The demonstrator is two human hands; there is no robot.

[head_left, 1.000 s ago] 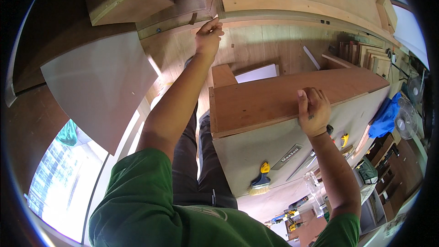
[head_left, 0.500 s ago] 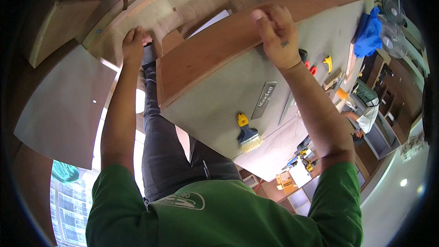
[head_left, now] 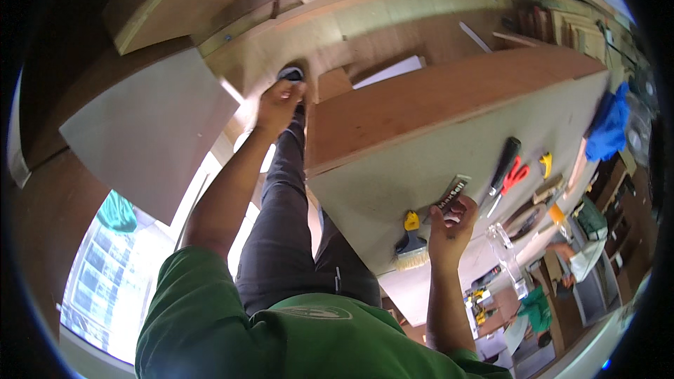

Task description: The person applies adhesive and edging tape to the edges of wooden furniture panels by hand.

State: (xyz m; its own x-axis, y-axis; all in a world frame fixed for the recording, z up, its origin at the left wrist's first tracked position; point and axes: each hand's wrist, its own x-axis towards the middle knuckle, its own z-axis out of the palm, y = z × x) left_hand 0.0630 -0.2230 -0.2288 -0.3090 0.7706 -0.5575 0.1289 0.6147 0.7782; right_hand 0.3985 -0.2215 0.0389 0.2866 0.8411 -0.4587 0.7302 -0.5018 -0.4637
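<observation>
A workbench (head_left: 372,196) with a grey top and a reddish-brown wooden edge stretches in front of me. My right hand (head_left: 453,228) is over the bench top, its fingers curled on the near end of a flat metal scraper blade (head_left: 455,186). Just left of it lies a wide brush (head_left: 412,244) with a black and yellow handle and pale bristles. My left hand (head_left: 279,102) hangs beyond the bench's left corner, fingers closed; whatever it may hold is hidden. Right of the blade are a black-handled tool (head_left: 507,158), red-handled scissors (head_left: 517,174) and a small yellow tool (head_left: 545,163).
A large pale curved panel (head_left: 151,133) stands at left, near a wooden box (head_left: 168,10). A blue cloth (head_left: 609,126) hangs at the bench's far right end. Two people work at the right, one in white (head_left: 588,260), one in green (head_left: 538,311).
My right hand has come down from above the wooden edge to the metal blade. My left hand stays beyond the corner, still closed. The whole view has shifted, and the second person now shows.
</observation>
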